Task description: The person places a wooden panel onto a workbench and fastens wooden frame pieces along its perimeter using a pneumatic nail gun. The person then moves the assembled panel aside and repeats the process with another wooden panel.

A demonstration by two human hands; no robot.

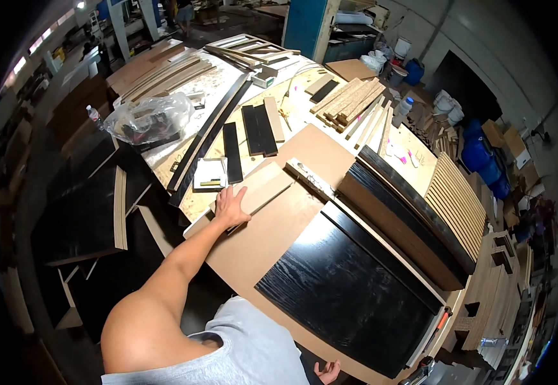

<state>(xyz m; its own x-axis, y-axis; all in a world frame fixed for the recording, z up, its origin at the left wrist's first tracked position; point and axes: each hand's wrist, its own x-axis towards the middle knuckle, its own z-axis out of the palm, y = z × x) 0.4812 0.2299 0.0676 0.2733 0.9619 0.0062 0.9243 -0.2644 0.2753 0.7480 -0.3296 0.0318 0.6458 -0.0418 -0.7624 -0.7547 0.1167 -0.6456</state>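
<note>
My left arm reaches over the workbench, and my left hand (pixel 231 206) grips the near end of a narrow light-brown wooden board (pixel 267 185). Its fingers and thumb span the board's width. That board lies on a large brown sheet (pixel 253 247). Low in the picture, beside the bench's front edge, is my right hand (pixel 327 371); its fingers are loosely bent and apart, with nothing visible in them. To the right of the board, a glossy black wood-grain panel (pixel 349 289) lies flat on the sheet. A metal-topped block (pixel 309 178) sits at the board's far end.
Long dark boards (pixel 407 218) run along the right, beside a slatted panel (pixel 455 199). Black strips (pixel 259 130) and a white tray (pixel 210 174) lie beyond my left hand. A plastic bag (pixel 154 119) is at far left. An orange-handled tool (pixel 444 317) rests near right.
</note>
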